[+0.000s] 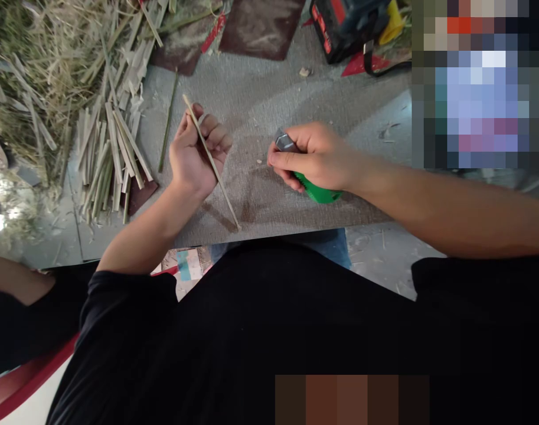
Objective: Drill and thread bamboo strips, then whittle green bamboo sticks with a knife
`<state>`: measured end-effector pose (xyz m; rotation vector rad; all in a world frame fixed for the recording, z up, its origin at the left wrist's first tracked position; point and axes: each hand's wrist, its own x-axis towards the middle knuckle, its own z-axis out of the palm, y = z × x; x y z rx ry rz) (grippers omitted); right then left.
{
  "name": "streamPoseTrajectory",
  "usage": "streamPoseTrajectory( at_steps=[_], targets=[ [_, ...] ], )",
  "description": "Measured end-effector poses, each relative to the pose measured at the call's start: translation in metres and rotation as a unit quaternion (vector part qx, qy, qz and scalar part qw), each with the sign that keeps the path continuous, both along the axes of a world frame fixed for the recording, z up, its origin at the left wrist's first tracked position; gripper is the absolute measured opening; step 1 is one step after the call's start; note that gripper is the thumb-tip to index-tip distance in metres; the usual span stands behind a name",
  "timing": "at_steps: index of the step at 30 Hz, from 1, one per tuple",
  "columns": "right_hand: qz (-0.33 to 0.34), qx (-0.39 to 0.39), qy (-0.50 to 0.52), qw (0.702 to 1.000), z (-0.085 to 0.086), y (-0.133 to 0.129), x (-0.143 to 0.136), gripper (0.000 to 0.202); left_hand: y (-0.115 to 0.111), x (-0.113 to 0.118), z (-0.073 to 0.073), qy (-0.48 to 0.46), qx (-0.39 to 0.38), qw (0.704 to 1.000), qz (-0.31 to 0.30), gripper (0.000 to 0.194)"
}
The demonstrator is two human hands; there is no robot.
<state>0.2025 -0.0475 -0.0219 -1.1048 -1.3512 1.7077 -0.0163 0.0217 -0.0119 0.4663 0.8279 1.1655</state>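
A thin pale strip [216, 171] slants across my left hand [199, 150], pinched near its upper end between thumb and index finger. Its lower end reaches down near the table's front edge. My right hand [311, 156] is wrapped round a green-handled cutter [320, 192], whose grey metal head [284, 140] shows above the thumb. The two hands are apart, with the grey table [255, 183] between them. Part of the cutter's green handle is hidden under the palm.
Cut strips [114, 156] lie in a heap left of my left hand, by a pile of shavings [34, 71]. Behind are a dark red sheet [263, 26] and a black and red device [340, 26]. A person's arm [19, 274] shows at far left.
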Motion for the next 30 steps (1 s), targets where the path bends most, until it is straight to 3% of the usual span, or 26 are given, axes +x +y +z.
streamPoseTrajectory(
  at_steps=[5, 10, 15, 19, 24, 30],
  targets=[
    [0.022, 0.025, -0.017, 0.999, 0.004, -0.003, 0.002, 0.030, -0.004, 0.001, 0.009, 0.065, 0.042, 0.996, 0.045, 0.035],
    [0.120, 0.006, -0.090, 0.989, 0.015, -0.011, 0.001, 0.007, -0.001, 0.001, 0.012, 0.070, 0.061, 0.989, 0.116, 0.035],
    [0.091, 0.027, -0.087, 0.992, 0.000, -0.015, -0.006, 0.009, 0.020, -0.019, -0.015, 0.078, 0.137, 0.978, 0.134, 0.039],
    [0.064, 0.040, -0.087, 0.993, -0.005, -0.013, -0.006, 0.015, 0.028, -0.028, -0.030, 0.127, 0.189, 0.968, 0.103, 0.050],
    [0.039, 0.029, -0.061, 0.997, -0.003, -0.010, -0.004, 0.023, 0.022, -0.018, -0.017, 0.087, 0.145, 0.973, 0.158, 0.048],
    [-0.061, 0.016, -0.004, 0.998, -0.010, 0.000, -0.005, 0.047, 0.021, -0.020, 0.005, 0.068, 0.135, 0.971, 0.183, 0.038]
  ],
)
